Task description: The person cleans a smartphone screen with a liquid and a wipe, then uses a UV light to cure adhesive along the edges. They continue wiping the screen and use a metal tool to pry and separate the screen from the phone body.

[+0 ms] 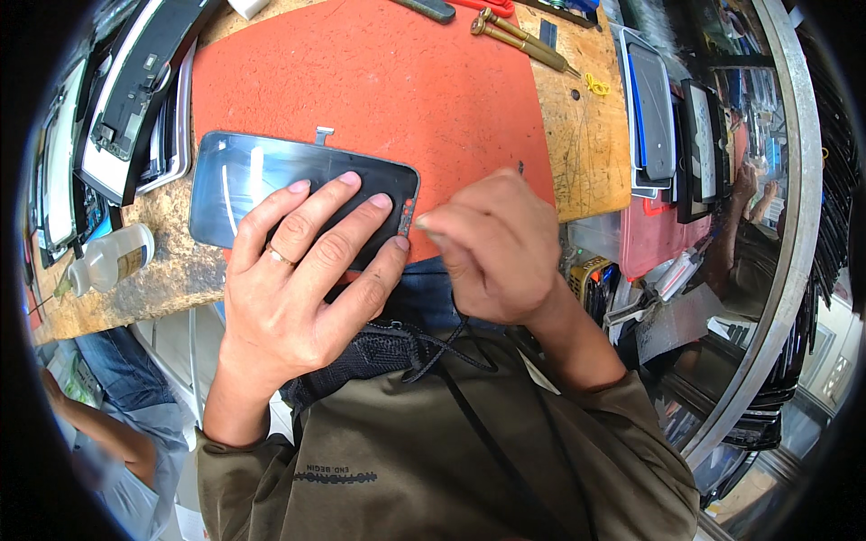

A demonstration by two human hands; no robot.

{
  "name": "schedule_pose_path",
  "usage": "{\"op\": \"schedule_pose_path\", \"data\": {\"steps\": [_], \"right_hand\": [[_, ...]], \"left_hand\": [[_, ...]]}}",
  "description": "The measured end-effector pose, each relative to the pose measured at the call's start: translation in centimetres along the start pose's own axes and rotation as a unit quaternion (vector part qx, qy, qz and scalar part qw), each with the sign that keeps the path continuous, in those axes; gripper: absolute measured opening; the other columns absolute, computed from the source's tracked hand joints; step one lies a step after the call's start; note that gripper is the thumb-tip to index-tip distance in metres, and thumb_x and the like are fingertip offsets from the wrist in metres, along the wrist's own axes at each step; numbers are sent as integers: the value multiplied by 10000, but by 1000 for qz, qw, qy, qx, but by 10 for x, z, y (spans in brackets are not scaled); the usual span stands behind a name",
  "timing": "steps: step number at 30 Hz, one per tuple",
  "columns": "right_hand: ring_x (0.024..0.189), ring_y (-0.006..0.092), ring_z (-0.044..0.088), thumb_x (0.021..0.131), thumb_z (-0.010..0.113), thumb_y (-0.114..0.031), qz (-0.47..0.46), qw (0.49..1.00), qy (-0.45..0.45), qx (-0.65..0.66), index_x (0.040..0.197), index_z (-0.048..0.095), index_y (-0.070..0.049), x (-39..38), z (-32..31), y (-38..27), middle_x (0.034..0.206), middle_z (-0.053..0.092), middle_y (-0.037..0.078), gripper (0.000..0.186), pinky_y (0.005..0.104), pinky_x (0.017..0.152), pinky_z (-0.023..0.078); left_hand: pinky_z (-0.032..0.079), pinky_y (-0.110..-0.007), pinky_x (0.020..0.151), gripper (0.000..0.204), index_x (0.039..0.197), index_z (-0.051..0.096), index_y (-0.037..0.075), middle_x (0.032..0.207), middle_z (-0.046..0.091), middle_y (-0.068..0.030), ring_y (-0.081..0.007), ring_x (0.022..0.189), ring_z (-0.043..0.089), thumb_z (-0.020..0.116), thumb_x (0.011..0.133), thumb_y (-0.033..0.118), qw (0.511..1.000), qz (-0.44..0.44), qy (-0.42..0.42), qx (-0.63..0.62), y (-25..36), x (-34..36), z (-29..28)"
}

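A glossy black phone screen panel (216, 180) lies on the orange-red mat, with a short ribbon connector (324, 135) sticking out from its far edge. Across the panel's right part rests my left hand (311, 279), fingers stretched out and spread, a ring on one of them. Just off the panel's right end, where small cut-outs show, my right hand (501, 248) is closed with thumb and forefinger pinched. Whatever it may hold is hidden; a small dark tip (520, 168) shows beyond its knuckles.
The mat (406, 72) covers much of a worn wooden bench (591, 153). Brass-coloured screwdrivers (523, 41) lie at the far right. Stacked screens (135, 99) and a clear bottle (113, 260) stand left, more panels (649, 113) right. Another person (135, 442) sits lower left.
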State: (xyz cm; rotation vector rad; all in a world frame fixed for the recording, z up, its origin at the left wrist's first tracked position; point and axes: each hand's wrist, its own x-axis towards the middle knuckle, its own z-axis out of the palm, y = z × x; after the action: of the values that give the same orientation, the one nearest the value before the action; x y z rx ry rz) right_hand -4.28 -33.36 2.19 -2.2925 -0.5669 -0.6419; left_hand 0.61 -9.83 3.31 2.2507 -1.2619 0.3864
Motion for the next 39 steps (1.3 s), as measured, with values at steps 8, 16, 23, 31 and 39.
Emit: {"op": "schedule_pose_path", "data": {"steps": [8, 16, 23, 31, 39], "right_hand": [[771, 293, 681, 897, 819, 82, 144, 982, 69, -97, 1098, 793, 11, -1, -37, -3, 916, 705, 140, 215, 387, 653, 526], [731, 276, 687, 877, 809, 81, 165, 976, 78, -118, 1095, 791, 4, -13, -36, 29, 892, 698, 122, 232, 387, 624, 527], [728, 275, 682, 870, 810, 61, 153, 977, 79, -125, 1091, 787, 2, -11, -36, 28, 886, 689, 115, 230, 387, 619, 521], [734, 283, 680, 848, 812, 59, 166, 974, 80, -132, 1061, 799, 6, -12, -34, 28, 883, 682, 117, 220, 393, 622, 524], [740, 295, 682, 844, 816, 58, 169, 974, 93, -122, 1056, 797, 4, -10, -33, 29, 882, 682, 121, 220, 401, 628, 528]], "left_hand": [[471, -522, 1169, 267, 1098, 787, 129, 1298, 796, -82, -320, 1325, 722, 845, 897, 296, 999, -38, -26, -8, 3, -5, -10], [256, -606, 1311, 739, 1590, 675, 312, 1711, 524, -214, -428, 1598, 452, 694, 945, 672, 965, -120, -212, 94, 36, -4, -20], [428, -469, 1162, 261, 1072, 841, 241, 1049, 771, 35, -215, 1162, 730, 799, 981, 482, 992, 51, -99, -53, 37, -42, -44], [207, -655, 1293, 696, 1510, 745, 194, 1683, 495, -292, -522, 1549, 433, 550, 1079, 705, 945, -227, -181, 154, 40, -21, -33], [327, -556, 1250, 510, 1235, 865, 166, 1387, 767, -111, -357, 1420, 592, 681, 1014, 587, 999, -18, 18, 33, 49, -56, -32]]}}
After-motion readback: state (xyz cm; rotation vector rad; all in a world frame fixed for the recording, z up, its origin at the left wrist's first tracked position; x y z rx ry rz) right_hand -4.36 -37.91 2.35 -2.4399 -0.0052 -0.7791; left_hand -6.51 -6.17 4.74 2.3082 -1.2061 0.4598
